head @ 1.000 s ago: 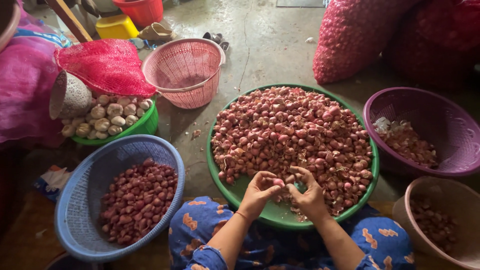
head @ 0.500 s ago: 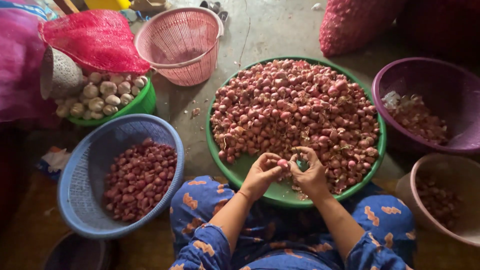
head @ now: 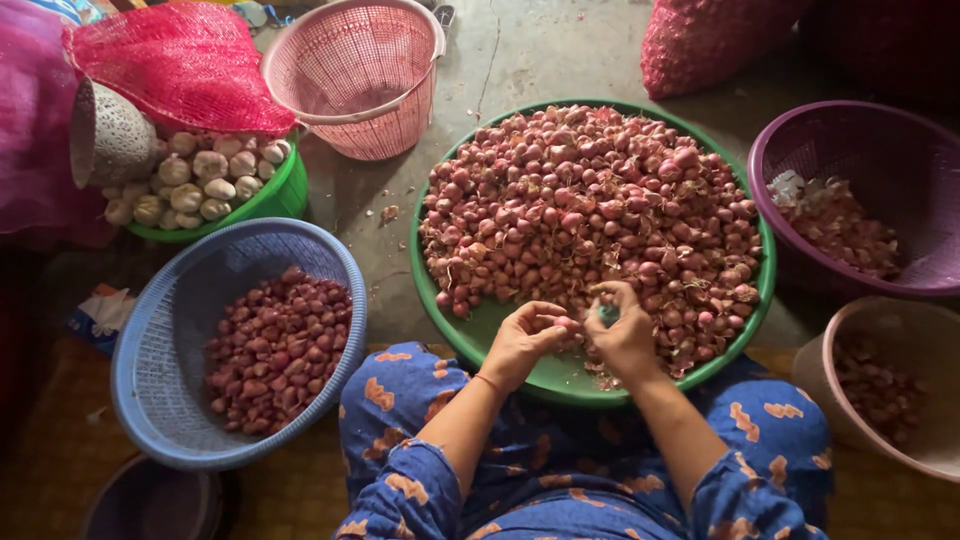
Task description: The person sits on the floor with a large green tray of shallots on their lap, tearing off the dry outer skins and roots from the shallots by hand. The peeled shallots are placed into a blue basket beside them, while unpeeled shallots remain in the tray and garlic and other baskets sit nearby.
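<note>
So the small shallot (head: 568, 324) sits pinched between both hands, left hand (head: 520, 345) and right hand (head: 625, 335) pressed together over the near rim of the green tray (head: 440, 300) heaped with shallots; blue basket (head: 160, 350) of peeled ones sits left.

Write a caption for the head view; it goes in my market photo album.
Both hands, left hand and right hand, work one shallot over a green tray heaped with shallots, baskets around.
</note>
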Tool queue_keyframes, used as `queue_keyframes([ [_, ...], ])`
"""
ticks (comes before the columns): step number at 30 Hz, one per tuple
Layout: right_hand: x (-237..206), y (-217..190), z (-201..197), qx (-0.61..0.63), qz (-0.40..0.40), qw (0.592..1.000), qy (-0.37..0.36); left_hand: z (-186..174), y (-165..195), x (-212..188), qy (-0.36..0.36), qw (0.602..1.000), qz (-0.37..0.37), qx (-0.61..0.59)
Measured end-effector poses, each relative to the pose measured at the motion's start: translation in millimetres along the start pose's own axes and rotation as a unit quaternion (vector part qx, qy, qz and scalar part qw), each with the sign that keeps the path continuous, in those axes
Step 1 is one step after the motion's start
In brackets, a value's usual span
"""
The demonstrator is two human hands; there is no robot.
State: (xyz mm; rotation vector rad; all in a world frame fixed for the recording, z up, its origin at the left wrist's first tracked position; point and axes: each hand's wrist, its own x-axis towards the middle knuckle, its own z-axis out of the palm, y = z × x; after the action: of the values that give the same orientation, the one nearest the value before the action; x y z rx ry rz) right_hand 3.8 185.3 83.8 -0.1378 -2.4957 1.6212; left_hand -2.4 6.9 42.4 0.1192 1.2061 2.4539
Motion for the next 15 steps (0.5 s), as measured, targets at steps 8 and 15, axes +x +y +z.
queue_keyframes([
  [8, 7.9, 14.9, -25.4, 0.176, -0.117, 0.946, -0.245, -4.5, 3.6, 1.2, 0.047, 0.993, 0.078, 0.072],
  [15, 2.2, 25.9, -17.0, 0.222, 0.035, 0.924, -0.308, -8.6, 10.2, -0.7, 0.032, 0.993, 0.075, 0.087],
])
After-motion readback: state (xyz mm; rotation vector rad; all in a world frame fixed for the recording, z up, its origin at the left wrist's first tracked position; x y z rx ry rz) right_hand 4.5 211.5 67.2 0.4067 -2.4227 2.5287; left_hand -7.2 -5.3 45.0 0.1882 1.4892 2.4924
